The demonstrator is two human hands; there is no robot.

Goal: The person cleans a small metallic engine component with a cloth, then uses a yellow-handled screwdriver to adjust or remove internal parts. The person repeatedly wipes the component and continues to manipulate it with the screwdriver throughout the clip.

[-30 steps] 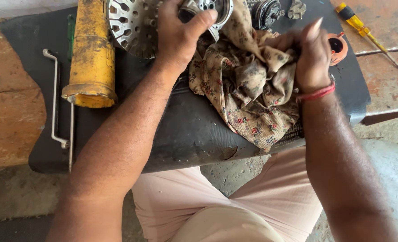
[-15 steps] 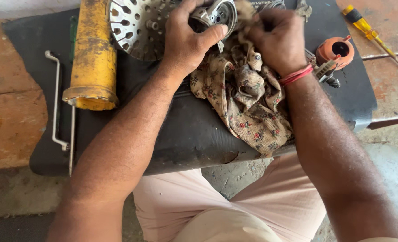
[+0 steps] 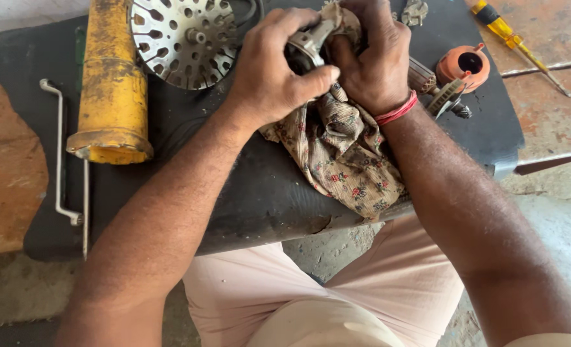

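My left hand (image 3: 276, 67) grips a grey metal part (image 3: 308, 40) at the top middle of the black mat (image 3: 247, 193). My right hand (image 3: 370, 54), with a red band at the wrist, presses a floral beige cloth (image 3: 346, 151) against that same part. The two hands touch each other over it. Most of the metal part is hidden under my fingers and the cloth. The loose end of the cloth hangs down toward the mat's near edge.
A perforated round metal disc (image 3: 184, 38) lies just left of my hands. A yellow cylinder (image 3: 111, 83) and a bent metal rod (image 3: 61, 154) lie at the left. An orange cap (image 3: 463, 64), small metal parts (image 3: 449, 96) and a yellow-handled screwdriver (image 3: 510, 35) lie at the right.
My right hand has moved left from the cloth's right edge to the metal part and now presses the cloth onto it. The left hand stays on the part.
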